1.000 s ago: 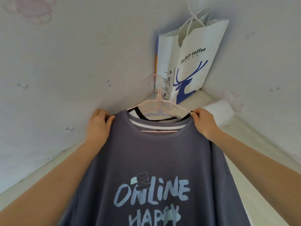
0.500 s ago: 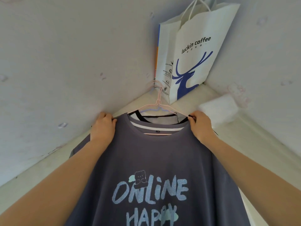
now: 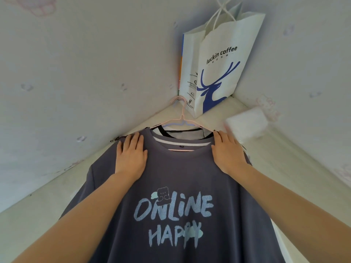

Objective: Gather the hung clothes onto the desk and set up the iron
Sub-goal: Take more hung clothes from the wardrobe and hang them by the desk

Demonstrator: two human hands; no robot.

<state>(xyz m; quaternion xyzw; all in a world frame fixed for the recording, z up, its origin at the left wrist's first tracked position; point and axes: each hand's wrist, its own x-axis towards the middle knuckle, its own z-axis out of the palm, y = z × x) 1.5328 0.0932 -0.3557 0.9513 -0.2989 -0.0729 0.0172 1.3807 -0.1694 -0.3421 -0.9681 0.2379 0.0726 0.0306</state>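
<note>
A grey-blue T-shirt [image 3: 176, 179] printed "ONLINE HAPPY" lies spread on the pale desk [image 3: 47, 202], on top of a stack of other garments with white and black collars [image 3: 182, 132]. Pink and blue wire hangers [image 3: 182, 118] stick out above the collars. My left hand [image 3: 131, 154] lies flat on the shirt's left shoulder with fingers straight. On the right shoulder rests my right hand [image 3: 226, 150], also flat. No iron is in view.
A white paper bag [image 3: 216, 63] with a blue deer and "luckin coffee" stands in the wall corner behind the hangers. A white soft pack [image 3: 247, 124] lies right of it. Pale walls close in the desk on the left and right.
Both hands have gone from gripping the shirt's shoulders to lying flat on them. The shirt has settled lower onto the desk.
</note>
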